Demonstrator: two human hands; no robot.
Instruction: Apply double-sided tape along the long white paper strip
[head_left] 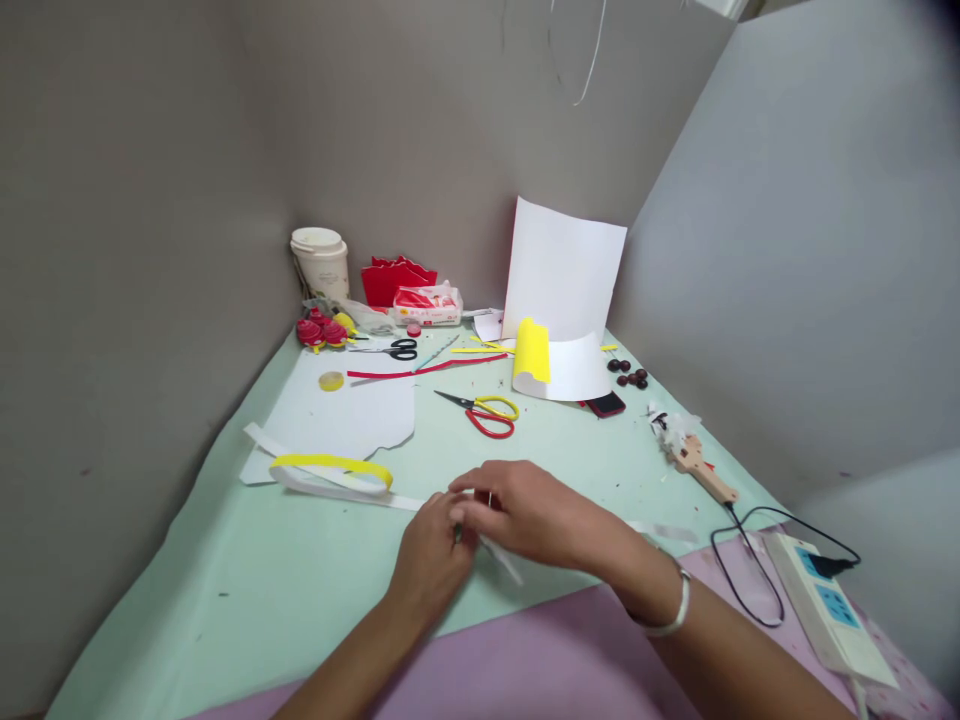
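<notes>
My left hand (pixel 433 548) and my right hand (pixel 517 512) meet over the near middle of the table, both with fingers closed on a paper strip (pixel 341 484). The strip is yellow on one face and white on the other. It curls into a loop to the left, and a white end (pixel 504 562) pokes out below my right hand. My fingertips partly hide the part being held. Beyond the hands lie scissors (pixel 481 408) with one yellow and one red handle, blades pointing left. A bracelet circles my right wrist.
White paper (pixel 352 410) lies left with a tape roll (pixel 331 381) and red strip (pixel 450 364). Behind are black-handled scissors (pixel 403 349), a lidded cup (pixel 321 262), a tissue pack (pixel 427 305) and curled yellow paper (pixel 532 352). A corded glue gun (pixel 701 470) and power strip (pixel 829 605) sit right.
</notes>
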